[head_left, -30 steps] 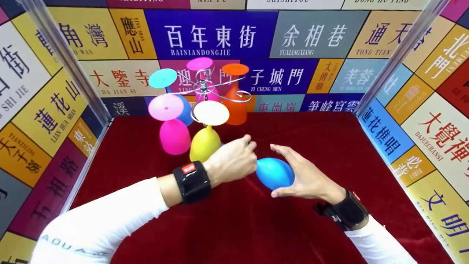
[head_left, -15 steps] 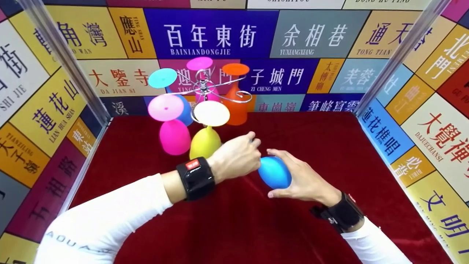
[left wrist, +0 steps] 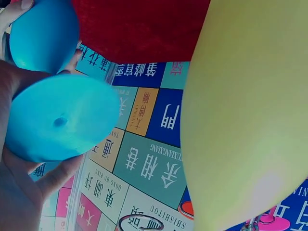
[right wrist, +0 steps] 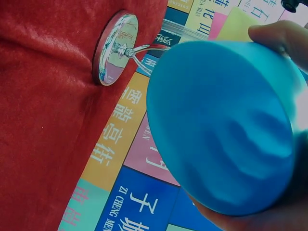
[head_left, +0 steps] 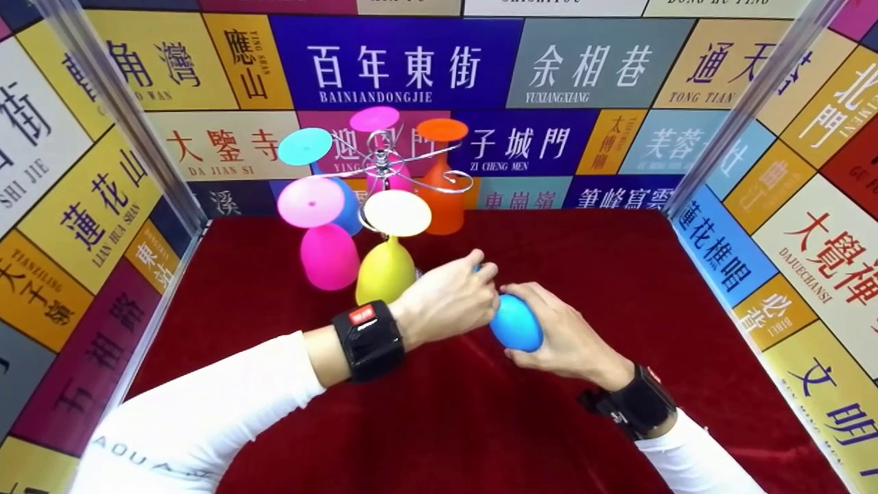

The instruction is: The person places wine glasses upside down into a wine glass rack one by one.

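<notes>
A blue plastic goblet [head_left: 518,324] is held between both hands above the red cloth. My left hand [head_left: 449,298] has its fingers curled at the goblet's stem end; in the left wrist view its round foot [left wrist: 62,118] shows between thumb and fingers. The stem itself is hidden. My right hand [head_left: 576,339] grips the bowl, thumb on the near side and fingers on the far side. In the right wrist view the bowl's mouth [right wrist: 221,130] faces the camera, with finger shadows showing through the wall. A yellow goblet [head_left: 386,271] hangs just left of my left hand.
A silver wire rack [head_left: 382,163] stands at back left, its round base [right wrist: 118,50] on the red cloth [head_left: 583,425]. Upside down on it hang pink [head_left: 329,257], orange [head_left: 444,199] and blue [head_left: 345,209] goblets, among others. Sign-printed panels [head_left: 405,62] enclose the back and sides.
My right hand's fingers and thumb have closed in around the goblet's bowl. The left hand has shifted slightly right, and the bowl has tilted a little. The rack stays still.
</notes>
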A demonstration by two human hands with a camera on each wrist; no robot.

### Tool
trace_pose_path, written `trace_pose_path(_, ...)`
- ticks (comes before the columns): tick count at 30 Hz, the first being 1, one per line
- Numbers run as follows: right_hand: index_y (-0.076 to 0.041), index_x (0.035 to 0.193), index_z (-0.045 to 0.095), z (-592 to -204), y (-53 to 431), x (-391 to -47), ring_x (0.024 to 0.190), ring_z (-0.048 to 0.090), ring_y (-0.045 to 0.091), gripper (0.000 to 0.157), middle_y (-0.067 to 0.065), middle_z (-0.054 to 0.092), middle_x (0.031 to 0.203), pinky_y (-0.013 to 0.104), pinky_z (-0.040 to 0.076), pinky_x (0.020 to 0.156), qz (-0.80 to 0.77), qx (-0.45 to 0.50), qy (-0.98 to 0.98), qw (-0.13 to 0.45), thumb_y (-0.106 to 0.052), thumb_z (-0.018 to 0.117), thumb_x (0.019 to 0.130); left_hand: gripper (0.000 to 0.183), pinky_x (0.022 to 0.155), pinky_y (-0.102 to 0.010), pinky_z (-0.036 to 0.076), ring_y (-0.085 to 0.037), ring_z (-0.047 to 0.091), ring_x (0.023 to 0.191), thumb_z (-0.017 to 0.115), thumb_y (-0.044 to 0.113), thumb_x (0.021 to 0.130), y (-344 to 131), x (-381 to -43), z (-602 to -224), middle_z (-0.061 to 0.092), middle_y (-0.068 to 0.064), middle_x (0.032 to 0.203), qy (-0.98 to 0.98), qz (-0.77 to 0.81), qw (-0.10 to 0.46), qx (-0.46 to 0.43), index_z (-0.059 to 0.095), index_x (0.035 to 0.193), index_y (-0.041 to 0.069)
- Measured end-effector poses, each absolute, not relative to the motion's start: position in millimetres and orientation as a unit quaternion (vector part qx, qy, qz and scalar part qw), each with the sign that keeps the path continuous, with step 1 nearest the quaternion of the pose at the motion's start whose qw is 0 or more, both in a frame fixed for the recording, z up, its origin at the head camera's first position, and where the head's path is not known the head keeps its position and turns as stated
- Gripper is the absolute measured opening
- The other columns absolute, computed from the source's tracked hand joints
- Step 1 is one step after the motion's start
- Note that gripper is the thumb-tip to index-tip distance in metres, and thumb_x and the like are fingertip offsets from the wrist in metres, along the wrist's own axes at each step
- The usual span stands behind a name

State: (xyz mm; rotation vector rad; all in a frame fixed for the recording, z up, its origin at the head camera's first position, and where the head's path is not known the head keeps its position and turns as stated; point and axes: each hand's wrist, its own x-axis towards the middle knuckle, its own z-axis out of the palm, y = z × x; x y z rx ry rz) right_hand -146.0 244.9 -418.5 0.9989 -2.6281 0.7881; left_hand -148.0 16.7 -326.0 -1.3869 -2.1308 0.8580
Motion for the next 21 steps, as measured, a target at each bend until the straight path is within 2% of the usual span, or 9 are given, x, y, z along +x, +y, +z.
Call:
trace_pose_path(5, -0.014, 0.141, 0.047, -418.5, 244.3, -146.3, 0.111, 0.058, 0.016, 0.086, 0.0, 0.056, 0.129, 0.039, 0.057, 0.09, 0.265, 0.342, -0.892, 0.126, -0.033, 0.086, 0.067, 0.024, 0.09, -0.037, 0.043, -0.019, 0.054, 0.093, 0.051, 0.022, 0.098, 14.9, -149.1, -326.3, 0.074, 0.002, 0.101, -0.764, 0.3, 0.252, -0.512, 0.07, 0.112, 0.022)
trace_pose_path(11, -0.012, 0.137, 0.05, -415.6, 242.3, -145.3, 0.109, 0.058, 0.015, 0.081, 0.0, 0.056, 0.128, 0.038, 0.057, 0.089, 0.271, 0.337, -0.894, 0.123, -0.03, 0.086, 0.066, 0.026, 0.106, -0.045, 0.041, -0.023, 0.056, 0.108, 0.051, 0.026, 0.098, 12.2, -150.2, -324.8, 0.069, 0.0, 0.114, -0.761, 0.279, 0.259, -0.525, 0.067, 0.117, 0.02)
trace_pose_path(15, -0.011, 0.136, 0.05, -413.2, 241.3, -145.6, 0.107, 0.059, 0.014, 0.081, 0.001, 0.056, 0.127, 0.036, 0.057, 0.088, 0.277, 0.334, -0.893, 0.122, -0.031, 0.086, 0.067, 0.032, 0.111, -0.048, 0.038, -0.025, 0.056, 0.114, 0.054, 0.032, 0.094, 10.7, -150.0, -322.7, 0.064, -0.003, 0.122, -0.761, 0.27, 0.261, -0.53, 0.063, 0.122, 0.018)
trace_pose_path(18, -0.012, 0.137, 0.049, -413.4, 242.1, -145.9, 0.106, 0.06, 0.015, 0.081, 0.001, 0.056, 0.127, 0.037, 0.058, 0.086, 0.284, 0.332, -0.89, 0.127, -0.03, 0.085, 0.067, 0.041, 0.115, -0.05, 0.033, -0.027, 0.053, 0.122, 0.054, 0.036, 0.093, 10.0, -147.6, -322.4, 0.059, -0.005, 0.131, -0.76, 0.264, 0.267, -0.531, 0.059, 0.129, 0.017)
trace_pose_path(21, -0.016, 0.141, 0.045, -413.2, 243.9, -146.8, 0.108, 0.06, 0.015, 0.085, 0.001, 0.055, 0.13, 0.038, 0.057, 0.087, 0.297, 0.326, -0.889, 0.126, -0.029, 0.085, 0.067, 0.052, 0.119, -0.054, 0.026, -0.03, 0.043, 0.136, 0.054, 0.041, 0.092, 9.3, -142.9, -322.2, 0.046, -0.008, 0.149, -0.758, 0.257, 0.275, -0.532, 0.052, 0.14, 0.019)
